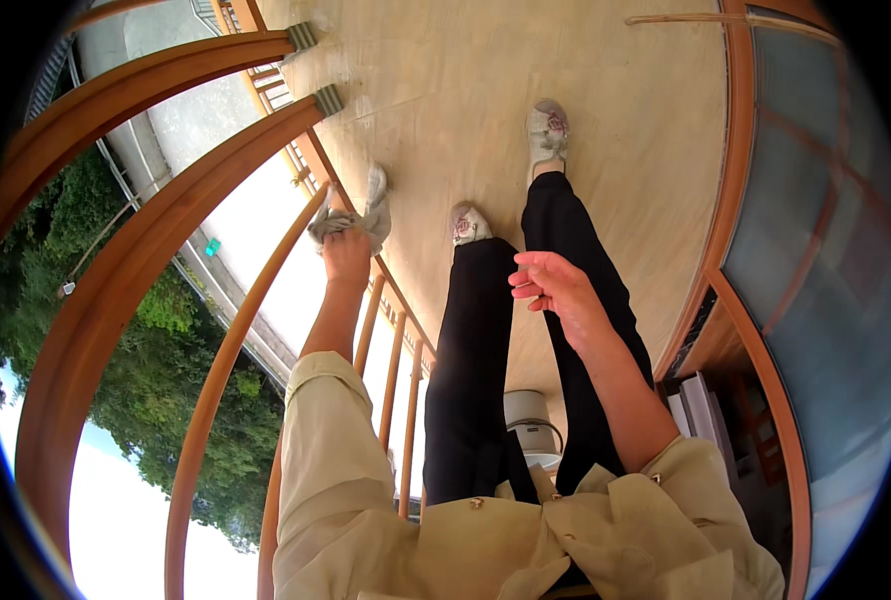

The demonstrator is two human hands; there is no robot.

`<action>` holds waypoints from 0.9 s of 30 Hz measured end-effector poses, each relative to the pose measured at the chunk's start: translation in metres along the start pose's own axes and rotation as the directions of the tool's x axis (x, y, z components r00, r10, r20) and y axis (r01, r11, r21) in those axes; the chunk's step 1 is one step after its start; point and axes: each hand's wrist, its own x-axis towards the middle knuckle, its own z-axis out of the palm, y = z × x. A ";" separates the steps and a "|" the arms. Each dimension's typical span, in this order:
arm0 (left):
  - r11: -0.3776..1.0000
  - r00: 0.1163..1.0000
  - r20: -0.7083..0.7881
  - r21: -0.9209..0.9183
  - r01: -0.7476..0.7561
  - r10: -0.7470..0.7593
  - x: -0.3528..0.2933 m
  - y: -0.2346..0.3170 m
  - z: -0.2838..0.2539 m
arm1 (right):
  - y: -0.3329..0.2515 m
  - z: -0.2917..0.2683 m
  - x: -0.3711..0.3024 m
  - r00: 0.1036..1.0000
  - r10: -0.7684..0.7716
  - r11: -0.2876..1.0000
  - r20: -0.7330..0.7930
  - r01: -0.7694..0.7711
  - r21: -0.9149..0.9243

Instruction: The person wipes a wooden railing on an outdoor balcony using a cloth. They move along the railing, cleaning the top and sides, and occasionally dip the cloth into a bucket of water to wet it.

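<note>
A crumpled grey-white cloth (pixel 375 210) is bunched in my left hand (pixel 347 256), whose fingers are closed around it. That hand reaches out to the left, and the cloth lies against the wooden railing (pixel 317 160) near its bottom rail. Part of the cloth hangs loose beside the hand. In front of my body, over my dark trousers, my right hand (pixel 557 284) hovers in the air. Its fingers are apart and slightly bent, with nothing in them.
Wooden posts (pixel 180 170) and slim balusters (pixel 230 365) stand along the left, with trees and a paved road below. On the pale floor (pixel 415 110) are my shoes (pixel 547 135). A light bucket (pixel 531 425) stands behind my legs. Wood-framed glass (pixel 815 200) runs along the right.
</note>
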 end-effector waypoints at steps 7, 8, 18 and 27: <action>0.986 0.945 -0.328 -0.156 -0.058 0.003 -0.032 -0.041 -0.060 | 0.030 0.008 0.012 0.988 -0.068 0.996 0.137 0.060 0.066; 0.995 0.945 -0.326 -0.091 -0.052 0.019 -0.022 -0.037 -0.060 | 0.042 0.009 0.026 0.994 0.062 0.997 0.092 -0.065 0.035; 0.997 0.846 -0.531 0.007 0.074 -0.059 0.082 -0.057 -0.061 | 0.023 0.005 0.025 0.992 0.035 0.999 0.124 -0.036 0.000; 0.895 0.982 -0.047 -0.420 0.148 -0.184 0.014 -0.005 -0.009 | 0.033 0.007 0.033 0.994 0.053 0.998 0.091 -0.055 0.024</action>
